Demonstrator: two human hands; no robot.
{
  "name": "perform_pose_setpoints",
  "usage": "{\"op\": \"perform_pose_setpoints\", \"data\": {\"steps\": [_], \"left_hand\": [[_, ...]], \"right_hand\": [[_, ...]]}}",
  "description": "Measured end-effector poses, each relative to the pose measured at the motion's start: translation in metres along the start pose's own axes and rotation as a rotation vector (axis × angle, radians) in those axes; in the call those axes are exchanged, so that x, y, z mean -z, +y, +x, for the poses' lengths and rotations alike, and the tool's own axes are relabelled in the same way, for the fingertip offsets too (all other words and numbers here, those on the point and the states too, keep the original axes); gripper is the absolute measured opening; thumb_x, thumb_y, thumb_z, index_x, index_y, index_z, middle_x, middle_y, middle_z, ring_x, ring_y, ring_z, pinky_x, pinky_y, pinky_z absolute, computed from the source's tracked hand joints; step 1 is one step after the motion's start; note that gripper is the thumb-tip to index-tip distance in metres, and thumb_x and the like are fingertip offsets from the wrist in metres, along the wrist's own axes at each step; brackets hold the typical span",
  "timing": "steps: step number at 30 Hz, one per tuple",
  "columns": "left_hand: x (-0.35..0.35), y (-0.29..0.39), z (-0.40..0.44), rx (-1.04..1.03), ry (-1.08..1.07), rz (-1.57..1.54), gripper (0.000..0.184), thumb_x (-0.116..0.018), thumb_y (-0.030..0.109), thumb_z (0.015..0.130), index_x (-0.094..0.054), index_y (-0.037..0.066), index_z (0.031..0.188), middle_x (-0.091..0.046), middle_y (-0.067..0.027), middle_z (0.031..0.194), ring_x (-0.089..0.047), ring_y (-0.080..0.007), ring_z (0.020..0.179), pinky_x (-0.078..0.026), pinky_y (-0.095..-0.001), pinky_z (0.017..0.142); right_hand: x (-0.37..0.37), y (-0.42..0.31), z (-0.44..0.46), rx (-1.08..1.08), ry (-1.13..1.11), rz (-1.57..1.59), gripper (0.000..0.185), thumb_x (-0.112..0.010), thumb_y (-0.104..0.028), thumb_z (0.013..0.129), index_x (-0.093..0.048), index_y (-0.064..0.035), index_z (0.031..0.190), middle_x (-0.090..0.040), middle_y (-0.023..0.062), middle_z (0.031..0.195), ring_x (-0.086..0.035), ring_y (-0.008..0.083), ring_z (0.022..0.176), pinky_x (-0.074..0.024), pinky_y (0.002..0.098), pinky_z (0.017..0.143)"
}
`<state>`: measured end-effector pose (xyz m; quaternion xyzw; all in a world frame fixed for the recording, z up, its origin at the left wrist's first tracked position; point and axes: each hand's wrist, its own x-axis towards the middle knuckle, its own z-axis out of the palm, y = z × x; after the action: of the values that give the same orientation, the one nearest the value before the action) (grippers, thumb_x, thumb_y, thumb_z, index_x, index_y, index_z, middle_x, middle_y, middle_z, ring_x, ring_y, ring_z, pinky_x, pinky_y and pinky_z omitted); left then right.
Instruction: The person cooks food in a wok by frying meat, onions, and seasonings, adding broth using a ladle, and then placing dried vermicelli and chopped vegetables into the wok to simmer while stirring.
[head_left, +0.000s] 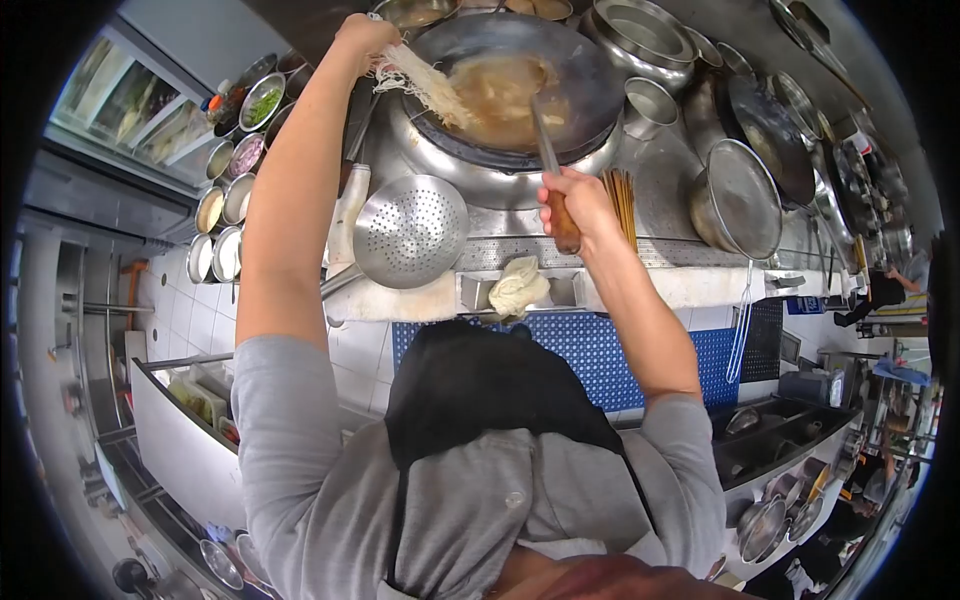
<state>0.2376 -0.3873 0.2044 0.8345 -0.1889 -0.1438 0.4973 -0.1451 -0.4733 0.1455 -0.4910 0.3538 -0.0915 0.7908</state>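
Note:
A dark wok (590, 75) holds brown broth (500, 85) with pale pieces in it. At its upper left, my left hand (367, 42) is closed on a bundle of thin white noodles (415, 80), whose lower end hangs into the broth. My right hand (580, 207) is wrapped round the wooden handle of a ladle (547, 140) on the near side of the wok; the ladle's head is down in the broth. Below the wok, a perforated strainer (411, 231) lies on the counter.
Small bowls of ingredients (248, 153) line the left. A crumpled cloth (518, 286) lies at the counter's front edge. Bamboo sticks (620, 207), a metal cup (650, 107) and a large pot (738, 198) stand to the right. Another person (905, 280) is at the far right.

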Motion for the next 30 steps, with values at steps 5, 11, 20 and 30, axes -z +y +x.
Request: {"op": "perform_pose_setpoints", "data": {"steps": [5, 11, 20, 30], "left_hand": [[0.004, -0.005, -0.012, 0.064, -0.034, -0.005, 0.021, -0.068, -0.002, 0.074, -0.067, -0.013, 0.092, -0.069, -0.0239, 0.088, -0.071, -0.0316, 0.070, -0.058, -0.0418, 0.055], [-0.025, -0.058, 0.026, 0.198, 0.005, 0.306, 0.037, -0.076, 0.010, 0.070, -0.074, -0.002, 0.104, -0.073, -0.0175, 0.103, -0.073, -0.0256, 0.087, -0.060, -0.0376, 0.071], [-0.087, -0.033, -0.019, 0.112, 0.002, 0.592, 0.030, -0.074, 0.022, 0.075, -0.075, 0.000, 0.096, -0.075, -0.0185, 0.097, -0.074, -0.0300, 0.087, -0.059, -0.0370, 0.078], [-0.162, -0.009, -0.037, -0.216, -0.027, 0.563, 0.037, -0.067, 0.022, 0.080, -0.070, -0.003, 0.108, -0.068, -0.0282, 0.113, -0.065, -0.0419, 0.110, -0.052, -0.0453, 0.097]], "right_hand": [[0.021, -0.019, 0.007, -0.279, -0.308, 0.945, 0.028, -0.055, -0.012, 0.099, -0.051, 0.0099, 0.117, -0.059, 0.0060, 0.081, -0.054, 0.0098, 0.056, -0.0449, 0.0221, 0.044], [0.019, -0.029, -0.034, -0.005, -0.222, 0.139, 0.030, -0.060, -0.012, 0.096, -0.055, 0.0040, 0.121, -0.060, 0.0034, 0.075, -0.054, 0.0096, 0.050, -0.0454, 0.0237, 0.040], [0.045, -0.013, 0.002, 0.250, -0.020, -0.559, 0.058, -0.062, -0.010, 0.094, -0.043, 0.0019, 0.148, -0.052, -0.0004, 0.067, -0.047, 0.0086, 0.043, -0.0423, 0.0264, 0.040], [0.078, 0.017, 0.007, 0.208, 0.104, -0.714, 0.054, -0.058, -0.011, 0.095, -0.046, 0.0008, 0.146, -0.053, 0.0014, 0.069, -0.051, 0.0105, 0.050, -0.0448, 0.0282, 0.042]]}}
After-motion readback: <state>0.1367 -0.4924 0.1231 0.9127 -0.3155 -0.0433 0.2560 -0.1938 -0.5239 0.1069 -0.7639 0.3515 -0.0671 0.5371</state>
